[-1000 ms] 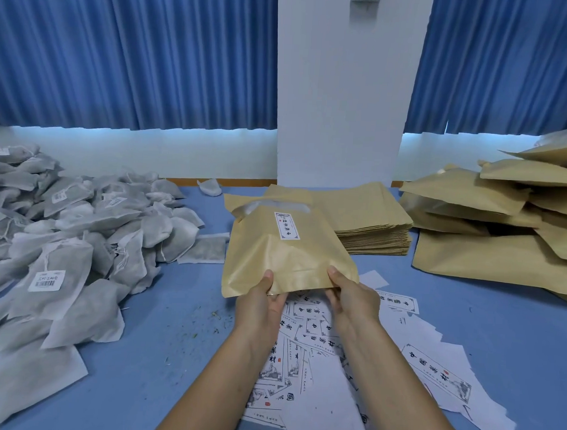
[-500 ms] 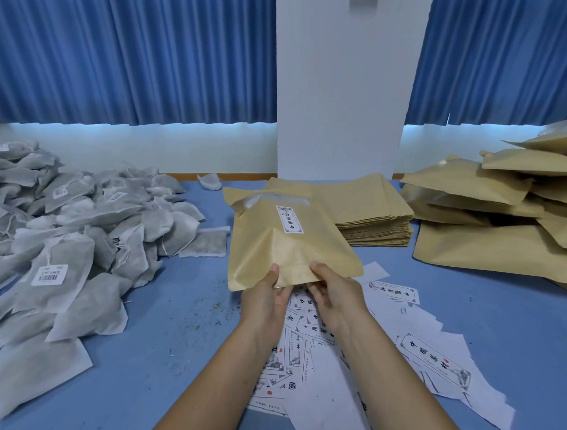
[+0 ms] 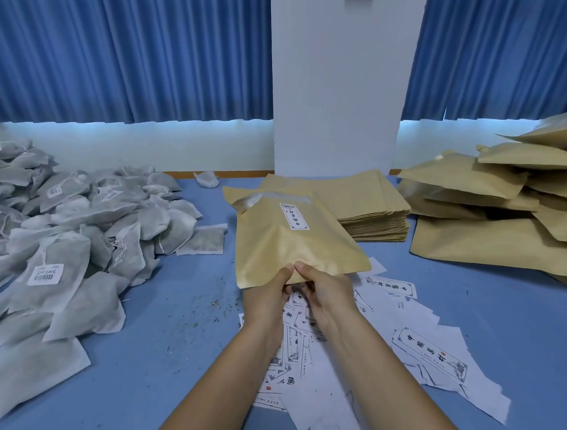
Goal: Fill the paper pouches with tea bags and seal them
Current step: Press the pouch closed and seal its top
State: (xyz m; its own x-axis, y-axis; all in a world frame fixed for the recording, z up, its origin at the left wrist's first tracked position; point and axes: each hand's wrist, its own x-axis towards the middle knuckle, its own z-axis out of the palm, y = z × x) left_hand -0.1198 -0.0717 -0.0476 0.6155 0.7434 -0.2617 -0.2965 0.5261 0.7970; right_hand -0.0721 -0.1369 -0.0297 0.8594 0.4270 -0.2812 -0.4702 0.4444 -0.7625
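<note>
A bulging brown paper pouch [image 3: 284, 240] with a white label and a clear window hangs tilted above the blue table, its near edge toward me. My left hand [image 3: 268, 294] and my right hand [image 3: 326, 292] both pinch that near edge, thumbs almost touching at its middle. A large heap of grey-white tea bags [image 3: 69, 239] covers the left side of the table. Behind the held pouch lies a flat stack of empty brown pouches [image 3: 366, 205].
Filled brown pouches [image 3: 501, 203] are piled at the right. Loose white printed labels [image 3: 399, 344] lie scattered under and to the right of my forearms. Tea crumbs dot the blue table [image 3: 176, 307]. A white pillar [image 3: 336, 88] and blue curtains stand behind.
My hands slid from the pouch's near corners toward the middle of its edge until the thumbs met. The pouch stayed lifted and shifted slightly.
</note>
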